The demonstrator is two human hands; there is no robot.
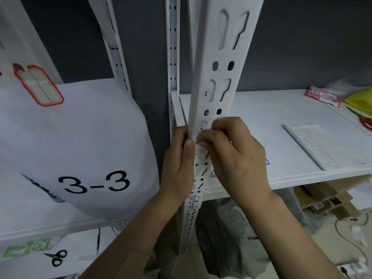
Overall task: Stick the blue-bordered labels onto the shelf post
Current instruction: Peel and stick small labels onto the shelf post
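The white perforated shelf post (219, 73) runs down the middle of the view. My left hand (178, 164) wraps its left edge, thumb flat on the front face. My right hand (235, 156) comes in from the right, fingertips bunched against the post beside the left thumb. Just above the fingers, a pale label (203, 125) lies over one slot of the post; its border is hidden or too faint to see. Blue-bordered label corners (267, 161) peek out on the shelf behind my right hand.
A white shelf board (261, 109) extends right of the post, carrying a sheet of labels (322, 146), a pink packet (324, 95) and a yellow item (360, 99). At left are a curved white sheet marked 3-3 (94, 182), a red-bordered label (40, 85) and black scissors (57, 257). Cardboard boxes (330, 200) sit below.
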